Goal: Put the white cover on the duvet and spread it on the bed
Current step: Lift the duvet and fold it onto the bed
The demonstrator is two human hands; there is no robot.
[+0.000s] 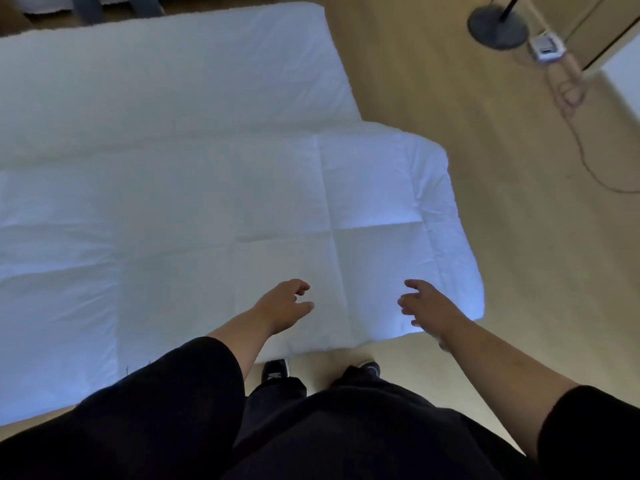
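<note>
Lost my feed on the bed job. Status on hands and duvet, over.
Left hand and right hand both open, no grip, above the near edge. Duvet flat on bed, corner overhanging the floor. Nothing in the way.
</note>
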